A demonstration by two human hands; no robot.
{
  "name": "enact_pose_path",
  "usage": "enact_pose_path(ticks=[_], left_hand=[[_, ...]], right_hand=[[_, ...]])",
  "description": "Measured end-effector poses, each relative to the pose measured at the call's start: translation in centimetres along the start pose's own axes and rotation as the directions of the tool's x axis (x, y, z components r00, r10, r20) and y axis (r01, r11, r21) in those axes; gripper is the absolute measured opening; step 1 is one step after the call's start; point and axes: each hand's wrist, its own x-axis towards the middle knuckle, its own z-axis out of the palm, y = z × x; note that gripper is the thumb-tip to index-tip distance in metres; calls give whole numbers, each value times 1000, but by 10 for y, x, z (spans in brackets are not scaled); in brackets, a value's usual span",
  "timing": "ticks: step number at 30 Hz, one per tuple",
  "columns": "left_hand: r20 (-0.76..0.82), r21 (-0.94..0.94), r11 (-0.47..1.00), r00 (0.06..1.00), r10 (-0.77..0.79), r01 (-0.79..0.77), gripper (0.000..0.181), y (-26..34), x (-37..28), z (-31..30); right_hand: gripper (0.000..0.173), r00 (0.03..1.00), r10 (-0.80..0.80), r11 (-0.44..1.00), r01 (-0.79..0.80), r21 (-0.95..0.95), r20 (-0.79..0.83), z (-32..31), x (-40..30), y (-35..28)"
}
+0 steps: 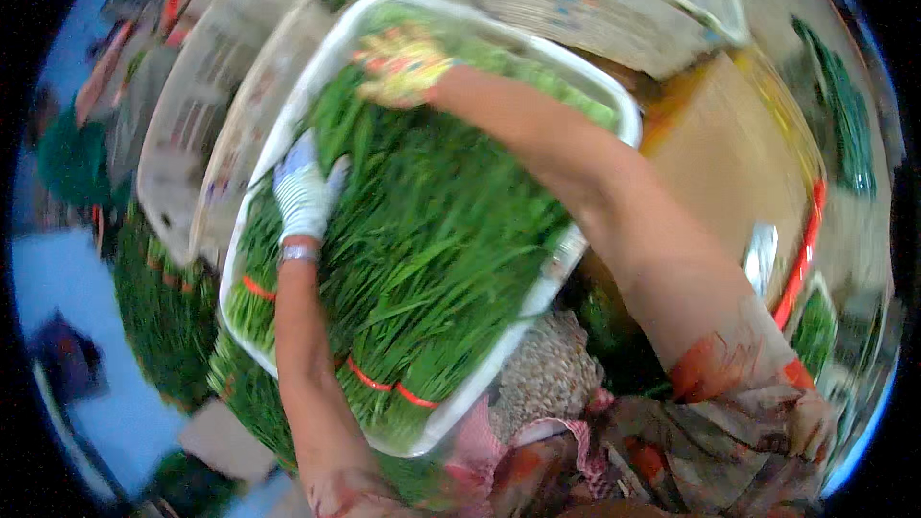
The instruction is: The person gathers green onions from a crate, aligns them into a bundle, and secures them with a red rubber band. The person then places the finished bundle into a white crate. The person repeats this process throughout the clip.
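Note:
A white plastic crate point(460, 410) lies before me, filled with long green leafy stalks point(432, 230), which look like Chinese chives. Red bands point(370, 378) tie bundles at its near end. My left hand point(306, 187), in a white and bluish striped glove, rests on the greens by the crate's left wall, fingers spread. At the far end, my right hand point(404, 66), in a yellow glove with red marks, lies over the greens with its fingers apart. Blur hides the fingertips' exact contact.
Empty-looking pale crates point(223, 101) stand at the left, and another large crate point(590, 0) at the far side. More green bundles point(162, 309) lie at the lower left. To the right are a cardboard surface point(719, 137) and a red tube-like thing point(800, 259). Another person point(108, 79) is at the far left.

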Motion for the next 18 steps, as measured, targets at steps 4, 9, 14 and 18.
enact_pose_path(ticks=[4,9,14,18], left_hand=[[-27,-106,990,995,96,-98,65,-22,-1,6],[182,78,995,981,-72,58,74,-34,1,-7],[182,481,874,969,-167,61,70,30,8,-58],[-128,151,959,957,260,-240,63,98,-8,-71]], right_hand=[[48,921,-316,930,349,119,-230,-59,-87,-46],[54,918,-295,837,382,391,-265,-122,-274,-64],[47,976,164,837,-59,544,-146,-171,-478,-37],[28,479,854,480,-571,666,-205,-183,-617,-9]])
